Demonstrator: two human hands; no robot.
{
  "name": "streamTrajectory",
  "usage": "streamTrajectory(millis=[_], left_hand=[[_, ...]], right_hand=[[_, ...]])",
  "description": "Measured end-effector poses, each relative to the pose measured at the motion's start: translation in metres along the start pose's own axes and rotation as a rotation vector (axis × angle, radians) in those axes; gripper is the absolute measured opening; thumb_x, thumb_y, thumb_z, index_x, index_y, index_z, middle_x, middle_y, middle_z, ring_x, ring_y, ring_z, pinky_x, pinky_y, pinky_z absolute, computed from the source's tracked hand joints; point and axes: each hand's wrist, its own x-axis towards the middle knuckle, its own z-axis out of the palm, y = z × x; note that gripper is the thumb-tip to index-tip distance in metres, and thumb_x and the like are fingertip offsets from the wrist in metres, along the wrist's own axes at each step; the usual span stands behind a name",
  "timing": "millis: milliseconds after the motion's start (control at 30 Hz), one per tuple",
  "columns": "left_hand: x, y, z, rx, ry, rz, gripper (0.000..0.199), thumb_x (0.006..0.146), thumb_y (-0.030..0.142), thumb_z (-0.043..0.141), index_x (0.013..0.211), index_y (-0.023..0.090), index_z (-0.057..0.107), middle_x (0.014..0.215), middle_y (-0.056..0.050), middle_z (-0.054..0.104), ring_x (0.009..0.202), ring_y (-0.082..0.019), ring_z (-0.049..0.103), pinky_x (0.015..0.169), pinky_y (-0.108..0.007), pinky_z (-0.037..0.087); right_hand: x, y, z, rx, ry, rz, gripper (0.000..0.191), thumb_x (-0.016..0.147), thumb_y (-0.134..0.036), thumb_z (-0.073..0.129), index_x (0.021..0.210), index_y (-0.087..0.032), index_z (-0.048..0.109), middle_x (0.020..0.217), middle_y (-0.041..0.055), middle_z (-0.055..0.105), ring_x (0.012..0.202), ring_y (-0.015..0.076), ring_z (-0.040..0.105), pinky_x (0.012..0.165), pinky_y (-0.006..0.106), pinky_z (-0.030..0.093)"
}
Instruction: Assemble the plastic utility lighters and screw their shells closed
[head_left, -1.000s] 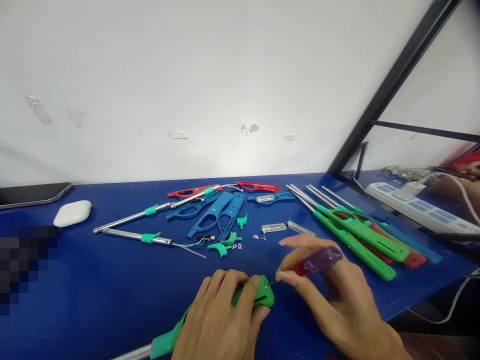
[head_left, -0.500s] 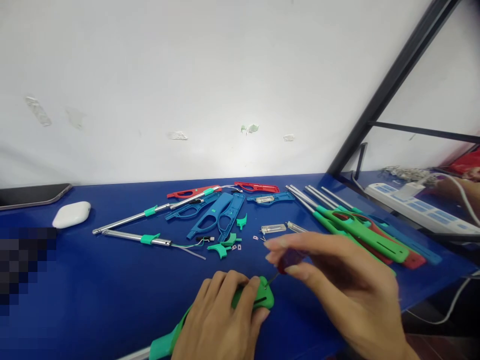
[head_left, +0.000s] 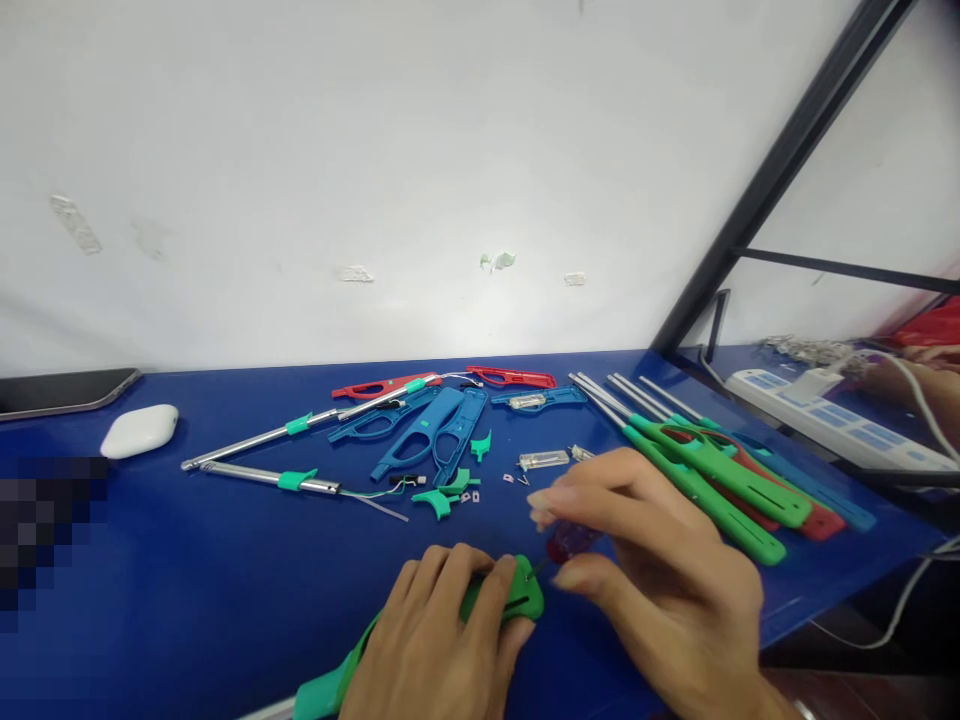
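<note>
My left hand presses a green lighter flat on the blue table, its fingers wrapped over the handle. The lighter's metal tube runs out to the lower left. In my right hand is a small screwdriver with a dark red and purple handle, held between thumb and fingers. Its thin tip meets the end of the green handle at a small hole. Beyond the hands lie blue handle shells, green triggers and clear fuel tanks.
Several assembled lighters lie at the right, near a white power strip and a black metal frame. Metal tubes, a white earphone case and a phone are on the left. Another person's hand shows at the far right.
My right hand has shifted slightly left and its fingers have changed their hold on the screwdriver handle. My left hand and the green lighter have stayed nearly still.
</note>
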Motion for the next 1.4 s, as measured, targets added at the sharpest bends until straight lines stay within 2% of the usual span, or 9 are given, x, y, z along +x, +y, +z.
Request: streamTrajectory(millis=[100, 267, 433, 767, 867, 1000, 1133, 1300, 1400], left_hand=[[-0.001, 0.000, 0.000, -0.006, 0.009, -0.001, 0.027, 0.109, 0.032, 0.054, 0.135, 0.032, 0.062, 0.117, 0.000, 0.075, 0.096, -0.026, 0.077, 0.080, -0.050, 0.069], [-0.003, 0.000, 0.001, 0.001, 0.011, 0.009, 0.034, 0.109, 0.032, 0.054, 0.143, 0.031, 0.058, 0.114, 0.000, 0.076, 0.096, -0.026, 0.077, 0.081, -0.049, 0.069], [-0.006, -0.001, 0.003, 0.021, 0.020, 0.033, 0.031, 0.112, 0.033, 0.047, 0.138, 0.034, 0.063, 0.122, 0.001, 0.077, 0.101, -0.026, 0.078, 0.084, -0.048, 0.068], [0.022, 0.013, -0.007, 0.025, 0.224, -0.074, 0.031, 0.110, 0.049, 0.051, 0.124, 0.034, 0.073, 0.104, -0.004, 0.076, 0.105, -0.023, 0.074, 0.093, -0.037, 0.064], [0.017, 0.010, -0.006, 0.030, 0.203, -0.063, 0.029, 0.110, 0.047, 0.051, 0.124, 0.033, 0.073, 0.105, -0.004, 0.076, 0.103, -0.023, 0.075, 0.092, -0.036, 0.064], [0.002, 0.002, 0.000, 0.034, 0.106, -0.010, 0.026, 0.110, 0.038, 0.051, 0.128, 0.034, 0.069, 0.112, -0.002, 0.077, 0.097, -0.023, 0.077, 0.084, -0.038, 0.066], [-0.006, -0.001, 0.003, 0.027, 0.060, 0.037, 0.029, 0.111, 0.033, 0.049, 0.138, 0.032, 0.062, 0.119, 0.000, 0.078, 0.099, -0.026, 0.078, 0.081, -0.048, 0.069], [-0.001, 0.001, 0.000, -0.010, 0.028, -0.006, 0.027, 0.108, 0.031, 0.056, 0.135, 0.031, 0.061, 0.113, 0.001, 0.076, 0.094, -0.025, 0.077, 0.079, -0.050, 0.069], [0.001, 0.002, 0.000, -0.012, 0.036, -0.006, 0.028, 0.109, 0.031, 0.055, 0.136, 0.031, 0.061, 0.116, -0.001, 0.075, 0.095, -0.026, 0.077, 0.079, -0.051, 0.070]], right_hand=[[0.000, 0.002, 0.001, 0.075, -0.095, -0.022, 0.050, 0.103, -0.004, 0.060, 0.140, -0.034, 0.071, 0.118, 0.0029, 0.077, 0.102, 0.0196, 0.073, 0.084, 0.032, 0.064], [0.000, 0.003, 0.001, 0.111, -0.026, 0.001, 0.053, 0.097, -0.001, 0.070, 0.137, -0.035, 0.074, 0.111, 0.0007, 0.070, 0.092, 0.0149, 0.070, 0.077, 0.026, 0.063], [0.001, -0.001, -0.001, 0.199, -0.134, 0.040, 0.044, 0.104, -0.004, 0.058, 0.130, -0.034, 0.075, 0.119, -0.0001, 0.076, 0.105, 0.0156, 0.074, 0.092, 0.027, 0.064], [0.002, -0.001, -0.002, 0.111, -0.077, 0.003, 0.046, 0.103, -0.002, 0.060, 0.132, -0.033, 0.077, 0.112, -0.0010, 0.076, 0.096, 0.0126, 0.073, 0.084, 0.022, 0.063], [0.003, -0.001, -0.004, 0.043, -0.002, -0.021, 0.040, 0.096, -0.008, 0.076, 0.128, -0.033, 0.080, 0.104, -0.0008, 0.069, 0.089, 0.0131, 0.070, 0.076, 0.023, 0.062], [0.003, -0.002, -0.006, 0.086, -0.121, -0.006, 0.047, 0.105, -0.005, 0.057, 0.139, -0.033, 0.073, 0.120, 0.0001, 0.076, 0.106, 0.0143, 0.074, 0.090, 0.025, 0.064], [0.004, -0.002, -0.004, 0.044, 0.001, -0.099, 0.043, 0.094, 0.001, 0.072, 0.124, -0.029, 0.079, 0.105, -0.0021, 0.073, 0.090, 0.0116, 0.073, 0.080, 0.022, 0.063], [0.006, -0.001, -0.004, 0.024, -0.064, -0.024, 0.040, 0.103, -0.003, 0.059, 0.126, -0.029, 0.078, 0.119, 0.0007, 0.079, 0.114, 0.0171, 0.074, 0.096, 0.027, 0.063], [0.005, -0.001, -0.004, 0.091, -0.043, -0.010, 0.040, 0.099, -0.002, 0.067, 0.123, -0.032, 0.079, 0.104, -0.0017, 0.079, 0.098, 0.0157, 0.074, 0.084, 0.026, 0.064]])
